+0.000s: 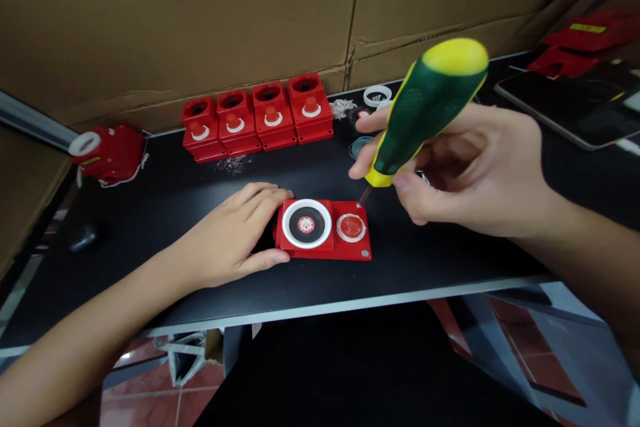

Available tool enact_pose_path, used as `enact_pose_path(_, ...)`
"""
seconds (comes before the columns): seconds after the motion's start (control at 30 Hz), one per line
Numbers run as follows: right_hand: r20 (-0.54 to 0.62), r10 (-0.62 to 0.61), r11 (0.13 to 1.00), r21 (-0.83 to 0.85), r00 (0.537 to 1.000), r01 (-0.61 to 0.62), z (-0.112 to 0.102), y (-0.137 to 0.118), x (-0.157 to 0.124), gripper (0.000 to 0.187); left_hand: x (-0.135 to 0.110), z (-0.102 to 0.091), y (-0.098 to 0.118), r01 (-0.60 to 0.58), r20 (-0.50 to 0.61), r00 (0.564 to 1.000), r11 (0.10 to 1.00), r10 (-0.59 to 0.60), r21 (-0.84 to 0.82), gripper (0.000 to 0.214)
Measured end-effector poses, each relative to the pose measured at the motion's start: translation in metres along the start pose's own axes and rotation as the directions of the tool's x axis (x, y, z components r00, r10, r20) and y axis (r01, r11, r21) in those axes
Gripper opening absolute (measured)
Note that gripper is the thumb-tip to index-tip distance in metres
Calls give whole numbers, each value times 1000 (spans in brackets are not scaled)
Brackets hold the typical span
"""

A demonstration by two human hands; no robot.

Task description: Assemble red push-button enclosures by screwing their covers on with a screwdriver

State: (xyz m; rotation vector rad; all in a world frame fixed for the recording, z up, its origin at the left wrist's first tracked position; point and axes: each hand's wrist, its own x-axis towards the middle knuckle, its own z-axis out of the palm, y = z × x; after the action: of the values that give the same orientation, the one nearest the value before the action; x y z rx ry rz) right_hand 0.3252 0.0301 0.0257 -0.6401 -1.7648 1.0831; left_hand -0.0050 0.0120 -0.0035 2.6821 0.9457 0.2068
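Note:
A red alarm unit (329,254) lies flat on the black table, with a white-ringed round sounder on its left half and a round red lens on its right. My left hand (240,235) grips its left end, thumb at the near side and fingers at the far side. In my right hand (480,173) is a green and yellow screwdriver (425,107), tilted, its tip at a screw (359,205) in the far right corner of the unit. Another screw head (365,253) sits in the near right corner. A small shiny metal piece (423,177) shows among my right fingers.
Several red housings (270,117) stand in a row at the back, against cardboard (225,20). Another red unit (113,153) is at the left, near a black computer mouse (83,237). A white ring (377,95) lies behind my right hand; a dark tablet-like device (570,103) is at the right.

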Motion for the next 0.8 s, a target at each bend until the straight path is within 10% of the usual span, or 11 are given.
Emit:
enact_pose_path(0.37,22,-18,996,-89,1000,20,-5,21,1,16,1,0,1,9,1,1000,1000,-9,-10,87)
enact_pose_path(0.8,-92,109,994,-13,990,-110,0,10,0,36,1,-1,1,3,-4,1000,1000,-3,-11,87)
